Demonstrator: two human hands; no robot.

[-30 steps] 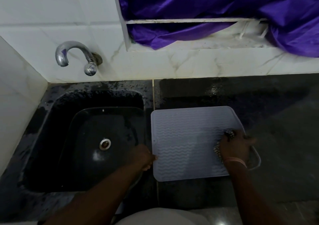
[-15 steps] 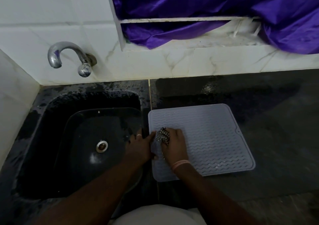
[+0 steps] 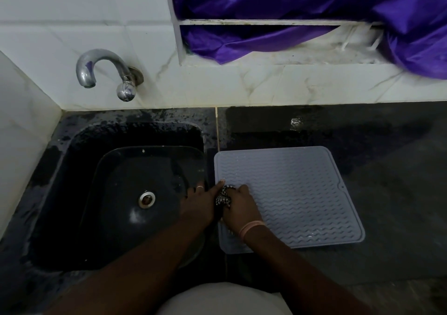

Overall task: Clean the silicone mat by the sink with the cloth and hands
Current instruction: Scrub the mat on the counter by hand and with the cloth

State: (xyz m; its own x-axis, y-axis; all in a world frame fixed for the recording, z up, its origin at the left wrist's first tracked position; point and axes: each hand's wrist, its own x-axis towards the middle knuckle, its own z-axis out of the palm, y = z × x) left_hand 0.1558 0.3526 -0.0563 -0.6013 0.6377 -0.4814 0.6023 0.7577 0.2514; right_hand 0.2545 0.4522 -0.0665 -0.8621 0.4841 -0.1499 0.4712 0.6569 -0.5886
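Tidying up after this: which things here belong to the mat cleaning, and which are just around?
In use: mat; cloth, gripped by right hand; left hand at the mat's edge.
Just around: sink; tap; purple fabric.

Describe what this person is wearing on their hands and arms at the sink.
Both forearms are bare, with no sleeves in view. The right hand has a pinkish band around its wrist. The left hand wears a thin, light ring on one of its fingers. No gloves or watch show.
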